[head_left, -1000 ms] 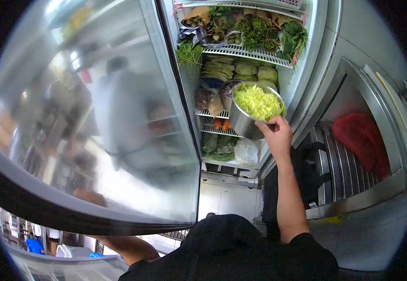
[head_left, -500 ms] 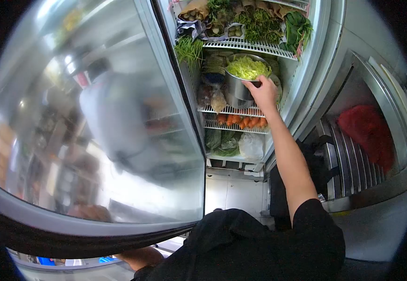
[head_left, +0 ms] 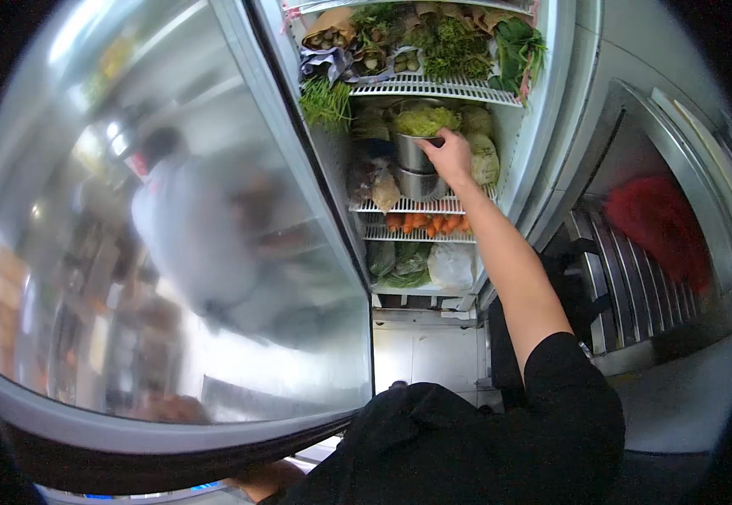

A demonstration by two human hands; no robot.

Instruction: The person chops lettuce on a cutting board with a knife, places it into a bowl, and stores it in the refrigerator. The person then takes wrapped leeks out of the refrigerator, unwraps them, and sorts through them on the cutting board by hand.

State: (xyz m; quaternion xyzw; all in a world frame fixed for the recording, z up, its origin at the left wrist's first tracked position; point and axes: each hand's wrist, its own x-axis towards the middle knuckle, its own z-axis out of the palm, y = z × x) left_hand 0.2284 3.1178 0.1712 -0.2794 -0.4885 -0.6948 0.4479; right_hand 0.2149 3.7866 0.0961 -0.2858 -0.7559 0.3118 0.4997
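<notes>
My right hand [head_left: 450,158] reaches into the open fridge and pinches the near rim of a steel pot [head_left: 410,153] heaped with shredded pale-green leaves [head_left: 425,122]. Directly beneath it on the wire shelf shows another steel pot [head_left: 420,185]. Wrapped pale vegetables [head_left: 484,157] lie just right of the pots, and a plastic bag [head_left: 384,189] of beige food lies to their left. My left forearm [head_left: 266,481] passes behind the bottom edge of the glass door [head_left: 298,295]; the left hand's fingers are hidden there.
On the shelf above lie leafy greens [head_left: 517,55] and herbs. Carrots [head_left: 429,224] fill the shelf below, over a white plastic bag [head_left: 450,265]. The swung-out door spans my left side. At right, a steel rack [head_left: 627,278] holds a red mesh bundle [head_left: 659,227].
My right hand has pushed the leaf-filled pot deeper into the fridge, over the other pot. The view has shifted slightly, and the wrapped vegetables at right show more fully.
</notes>
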